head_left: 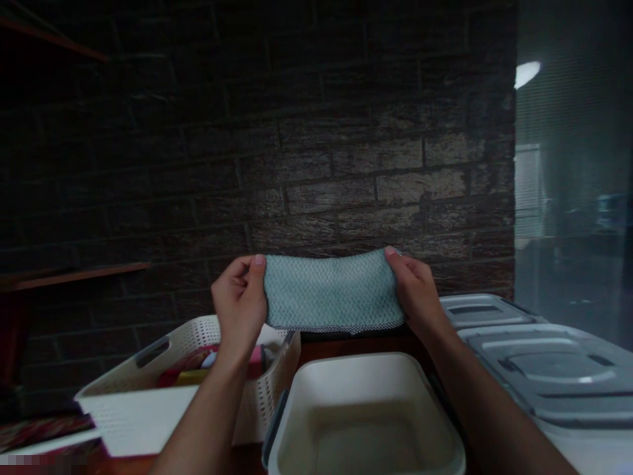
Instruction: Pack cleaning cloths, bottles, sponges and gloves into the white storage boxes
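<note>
A light teal textured cloth (333,290) is stretched out between my two hands, with a dark-and-white edge showing along its bottom. My left hand (242,290) pinches its upper left corner between thumb and fingers. At the upper right corner my right hand (411,280) grips it the same way, the thumb in front. The cloth hangs in the air above and behind a white plastic bin (356,364), whose inside shows no objects. The fingers behind the cloth are partly hidden.
On the left stands a white perforated basket (143,415) with colourful items in it. Grey-lidded containers (548,369) sit at the right. Behind is a dark brick wall (321,178), with a wooden shelf (84,275) at the left and a glass panel (573,264) at the right.
</note>
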The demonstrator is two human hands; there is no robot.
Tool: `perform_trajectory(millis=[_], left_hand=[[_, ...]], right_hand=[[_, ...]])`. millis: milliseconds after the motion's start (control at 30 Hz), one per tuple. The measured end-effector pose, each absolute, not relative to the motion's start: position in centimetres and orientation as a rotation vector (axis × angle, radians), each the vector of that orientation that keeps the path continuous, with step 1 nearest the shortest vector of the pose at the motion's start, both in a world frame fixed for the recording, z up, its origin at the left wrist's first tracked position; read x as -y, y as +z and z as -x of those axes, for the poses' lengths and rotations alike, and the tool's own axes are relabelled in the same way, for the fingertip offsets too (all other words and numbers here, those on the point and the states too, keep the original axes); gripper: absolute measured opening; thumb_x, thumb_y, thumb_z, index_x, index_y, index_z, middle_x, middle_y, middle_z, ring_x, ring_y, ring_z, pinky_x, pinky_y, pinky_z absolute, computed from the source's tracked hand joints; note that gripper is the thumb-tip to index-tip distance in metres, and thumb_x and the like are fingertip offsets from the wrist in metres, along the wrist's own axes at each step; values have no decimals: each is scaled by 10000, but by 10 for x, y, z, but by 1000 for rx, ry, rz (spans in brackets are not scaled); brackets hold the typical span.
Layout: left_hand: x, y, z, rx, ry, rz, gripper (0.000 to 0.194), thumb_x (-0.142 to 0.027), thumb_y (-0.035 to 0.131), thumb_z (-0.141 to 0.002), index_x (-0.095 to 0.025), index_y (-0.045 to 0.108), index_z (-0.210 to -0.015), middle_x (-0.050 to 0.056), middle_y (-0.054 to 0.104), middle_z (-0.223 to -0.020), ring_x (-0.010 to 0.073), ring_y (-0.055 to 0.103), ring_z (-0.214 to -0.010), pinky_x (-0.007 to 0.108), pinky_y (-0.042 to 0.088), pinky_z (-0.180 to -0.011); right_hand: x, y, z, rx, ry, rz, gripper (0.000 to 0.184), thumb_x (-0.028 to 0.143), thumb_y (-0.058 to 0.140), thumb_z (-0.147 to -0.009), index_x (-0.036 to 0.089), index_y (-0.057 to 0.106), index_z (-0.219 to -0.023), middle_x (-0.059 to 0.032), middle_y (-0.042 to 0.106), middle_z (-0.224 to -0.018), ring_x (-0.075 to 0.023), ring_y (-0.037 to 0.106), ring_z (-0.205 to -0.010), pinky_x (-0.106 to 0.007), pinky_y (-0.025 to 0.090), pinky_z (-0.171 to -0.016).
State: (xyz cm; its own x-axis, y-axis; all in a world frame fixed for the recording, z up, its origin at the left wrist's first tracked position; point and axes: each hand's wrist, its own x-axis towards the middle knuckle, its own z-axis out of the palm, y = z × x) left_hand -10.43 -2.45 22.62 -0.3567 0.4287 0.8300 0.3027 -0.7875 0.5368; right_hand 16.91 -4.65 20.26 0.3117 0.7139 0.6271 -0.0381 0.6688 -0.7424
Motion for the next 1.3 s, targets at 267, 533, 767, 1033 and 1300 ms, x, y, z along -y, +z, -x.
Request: perform_trajectory(millis=[267, 533, 767, 1033, 1300], left_hand=[[17, 224, 107, -745, 2350, -1569, 205, -413, 666, -902, -219, 666, -837, -20, 547, -687, 131, 499, -579, 246, 386, -535], [16, 224, 110, -761, 2360, -1503, 245, -453, 663, -904, -211, 653, -868, -6, 581, -746, 127, 523, -613, 245, 423, -569], [16, 223, 104, -789, 2227, -1573, 247, -459, 647, -915, -222, 639, -847, -10, 558, -690, 138, 496, -584, 247, 401, -533], [8, 221, 109, -962, 2253, -1733, 274, -427, 574, -955, -212, 597, -787, -17, 476, -698, 146, 441, -636, 256, 341, -577], [15, 223, 108, -1221, 2322, -1993, 254, -355, 487, -1016, -205, 571, -830, -24, 488, -705, 157, 470, -672, 275, 349, -636]], right_hand=[[48, 204, -170, 1022, 364, 657, 514, 657, 604, -898, 221, 489, -653, 24, 438, -582, -141, 366, -551, -282, 284, -515], [48, 203, -170, 1003, 305, 658, 525, 686, 566, -899, 229, 466, -661, 20, 435, -582, -146, 372, -552, -290, 274, -509], [46, 203, -170, 1029, 453, 707, 379, 524, 594, -880, 231, 466, -675, 21, 425, -604, -160, 396, -583, -294, 310, -527], [41, 203, -178, 987, 497, 777, 225, 356, 610, -789, 220, 491, -655, 16, 442, -635, -164, 416, -618, -293, 311, -523], [47, 202, -176, 1194, 211, 894, 427, 546, 505, -994, 232, 436, -713, 50, 366, -593, -131, 352, -519, -275, 235, -483]])
